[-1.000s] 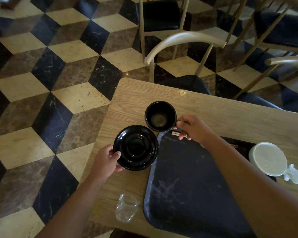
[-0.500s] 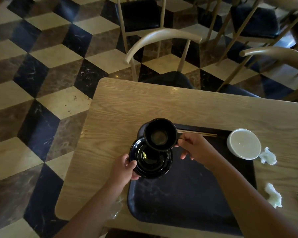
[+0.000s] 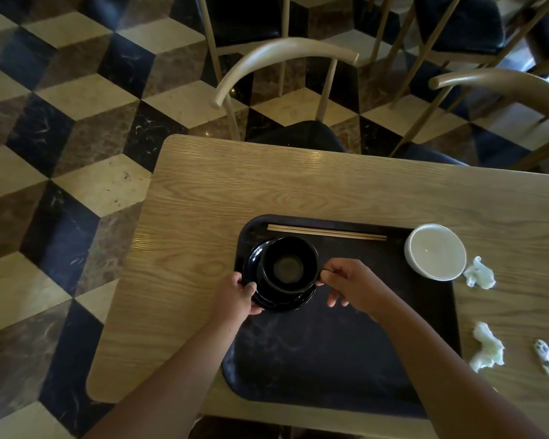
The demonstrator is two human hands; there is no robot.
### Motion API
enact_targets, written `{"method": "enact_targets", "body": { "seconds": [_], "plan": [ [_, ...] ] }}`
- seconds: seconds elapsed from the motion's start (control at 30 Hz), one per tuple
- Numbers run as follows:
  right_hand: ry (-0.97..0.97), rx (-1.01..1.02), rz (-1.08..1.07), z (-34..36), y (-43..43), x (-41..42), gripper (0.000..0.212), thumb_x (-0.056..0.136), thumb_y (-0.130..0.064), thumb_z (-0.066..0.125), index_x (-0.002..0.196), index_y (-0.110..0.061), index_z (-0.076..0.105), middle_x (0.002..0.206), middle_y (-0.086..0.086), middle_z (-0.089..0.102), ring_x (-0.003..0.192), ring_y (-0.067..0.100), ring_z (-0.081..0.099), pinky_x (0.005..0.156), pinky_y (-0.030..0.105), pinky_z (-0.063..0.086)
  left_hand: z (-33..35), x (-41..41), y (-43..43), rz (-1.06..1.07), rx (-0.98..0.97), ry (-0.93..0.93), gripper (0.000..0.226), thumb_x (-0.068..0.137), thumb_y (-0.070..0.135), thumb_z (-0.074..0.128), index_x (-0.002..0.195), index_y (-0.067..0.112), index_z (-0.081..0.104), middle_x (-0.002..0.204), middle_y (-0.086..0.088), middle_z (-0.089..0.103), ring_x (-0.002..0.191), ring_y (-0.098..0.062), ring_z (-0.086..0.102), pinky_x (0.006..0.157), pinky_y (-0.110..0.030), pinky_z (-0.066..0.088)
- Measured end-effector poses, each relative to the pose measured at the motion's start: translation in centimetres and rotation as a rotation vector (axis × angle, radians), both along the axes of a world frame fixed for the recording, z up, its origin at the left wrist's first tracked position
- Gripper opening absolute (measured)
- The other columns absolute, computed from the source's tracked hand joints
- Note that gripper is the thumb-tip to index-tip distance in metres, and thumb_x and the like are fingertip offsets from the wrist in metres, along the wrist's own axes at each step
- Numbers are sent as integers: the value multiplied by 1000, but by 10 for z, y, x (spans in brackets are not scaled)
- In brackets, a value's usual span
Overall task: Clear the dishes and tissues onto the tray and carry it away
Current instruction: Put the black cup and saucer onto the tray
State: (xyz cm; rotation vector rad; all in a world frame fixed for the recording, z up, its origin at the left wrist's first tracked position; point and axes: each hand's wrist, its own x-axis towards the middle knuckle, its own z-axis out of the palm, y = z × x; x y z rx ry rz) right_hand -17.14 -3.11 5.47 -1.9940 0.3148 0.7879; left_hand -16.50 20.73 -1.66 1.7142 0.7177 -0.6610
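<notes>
A black cup [image 3: 288, 266] stands on a black saucer [image 3: 268, 297] over the far left corner of the dark tray [image 3: 346, 353]. My left hand [image 3: 236, 294] grips the saucer's left rim. My right hand [image 3: 349, 285] pinches the cup's handle on its right side. A pair of wooden chopsticks [image 3: 327, 232] lies along the tray's far edge. A white bowl [image 3: 435, 251] sits at the tray's far right corner. Three crumpled tissues [image 3: 479, 273] [image 3: 487, 346] [image 3: 547, 359] lie on the wooden table [image 3: 203, 201] to the right of the tray.
Two light wooden chairs [image 3: 286, 52] [image 3: 501, 83] with dark seats stand at the table's far side, with more chairs behind them. The floor [image 3: 61, 122] to the left is patterned marble tile. The table's left edge is rounded.
Both hands carried the saucer and cup rightwards from the bare table onto the tray's far left corner, the cup coming to stand on the saucer. The view has shifted, and the glass is out of sight.
</notes>
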Motion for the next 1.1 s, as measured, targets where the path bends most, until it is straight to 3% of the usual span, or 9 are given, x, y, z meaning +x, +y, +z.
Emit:
{"method": "enact_targets", "body": {
  "seconds": [0.07, 0.13, 0.27, 0.33, 0.4, 0.57, 0.87, 0.97, 1.1],
  "plan": [
    [16, -3, 3, -4, 1, 0, 18, 100, -19, 51, 88, -16, 64, 97, 3, 73, 55, 6, 66, 46, 15, 41, 2, 1, -3, -2, -10, -15, 5, 97, 3, 56, 94, 7, 54, 109, -26, 62, 78, -31, 69, 47, -29, 59],
    [25, 6, -1, -9, 2, 1, 18, 100, -18, 52, 88, -15, 65, 98, 3, 74, 58, 8, 68, 51, 18, 45, -2, 3, -4, -14, -24, -16, 15, 97, 2, 55, 84, 10, 53, 104, -24, 63, 77, -31, 69, 49, -29, 59],
    [27, -1, 11, -18, 4, 4, 15, 98, -17, 53, 90, -16, 66, 95, 5, 73, 62, 10, 69, 60, 24, 51, 1, 6, -2, -30, -90, 34, 8, 97, -2, 52, 100, 3, 57, 109, -23, 63, 87, -37, 71, 54, -32, 61],
    [28, -15, 19, -22, 5, 5, 15, 98, -17, 54, 89, -16, 67, 91, 8, 74, 61, 10, 68, 62, 25, 52, 1, 5, 2, -60, -121, 34, 13, 98, -4, 50, 107, 0, 57, 108, -24, 65, 82, -34, 73, 57, -31, 62],
    [35, -20, 18, -24, 6, 6, 16, 98, -17, 54, 89, -16, 67, 89, 11, 74, 61, 11, 67, 63, 27, 54, 2, 3, 5, -81, -145, 20, 14, 97, -5, 49, 108, 0, 57, 107, -25, 66, 79, -31, 73, 60, -31, 62],
    [47, -75, 81, -24, 7, 13, 18, 98, -18, 50, 88, -19, 65, 91, 8, 72, 63, 15, 66, 59, 26, 51, 1, 1, 5, -60, -159, 3, 14, 97, -5, 50, 109, 1, 57, 112, -26, 63, 94, -39, 71, 62, -31, 62],
    [84, -83, 136, -26, 5, 23, 22, 99, -20, 52, 81, -26, 62, 83, 5, 66, 67, 16, 63, 57, 25, 52, -8, 1, 3, -41, -115, -7, 19, 97, -4, 50, 115, -4, 57, 115, -32, 61, 82, -33, 71, 60, -33, 63],
    [110, -45, 87, -26, 8, 25, 18, 99, -18, 52, 85, -19, 64, 80, 7, 63, 65, 18, 60, 58, 26, 51, -10, 4, 2, -2, -130, 0, 21, 97, -5, 50, 117, -4, 57, 112, -32, 60, 75, -28, 69, 63, -37, 63],
    [139, -8, 22, -24, 11, 27, 15, 98, -15, 53, 92, -8, 65, 78, 9, 59, 61, 18, 54, 55, 27, 46, -7, 6, -1, 56, -146, -3, 19, 97, -5, 50, 114, 1, 58, 104, -18, 62, 74, -25, 69, 61, -35, 62]
  ]
}}
